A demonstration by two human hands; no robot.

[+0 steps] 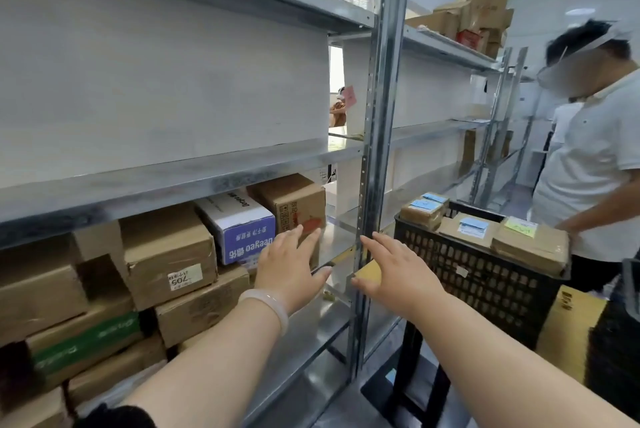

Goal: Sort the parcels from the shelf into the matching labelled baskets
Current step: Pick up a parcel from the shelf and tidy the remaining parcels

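Note:
Cardboard parcels fill the lower left of a metal shelf: a brown box marked 705, a white and purple box and a brown box with a red mark. My left hand reaches out with straight fingers just in front of the red-marked box, holding nothing. Beside the shelf's upright post, my right hand is also spread and holds nothing. A black perforated basket to the right carries several flat brown parcels with blue and yellow labels.
Another person in a white shirt stands at the right, hands on a parcel over the basket. A yellow box leans beside the basket. More cartons sit on the top shelf. Further shelving runs along the back right.

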